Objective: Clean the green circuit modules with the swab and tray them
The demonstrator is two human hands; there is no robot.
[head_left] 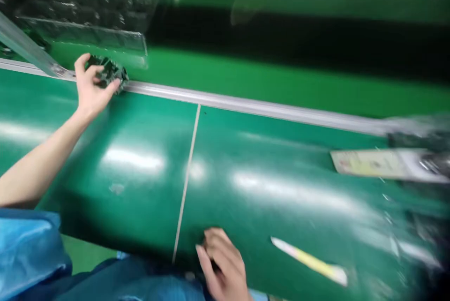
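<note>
Stretched out to the far left, my left hand (92, 83) has its thumb and fingers around a small green circuit board (110, 72), at the pale rail along the back of the green work surface. The fingers cover part of the board. Close to the front edge, my right hand (225, 261) is loosely closed, its fingers curled toward the thumb; nothing shows in it. To its right lies a slim white and yellow pen-like tool (312, 263) on the green surface (267, 151).
A clear plastic tray (101, 33) with compartments stands beyond the pale rail (246, 104), next to a slanted metal bar (28, 45). On the right, a blurred pale label or card (372, 162) lies by clear plastic and dark items. A thin pale seam (188, 174) crosses the surface.
</note>
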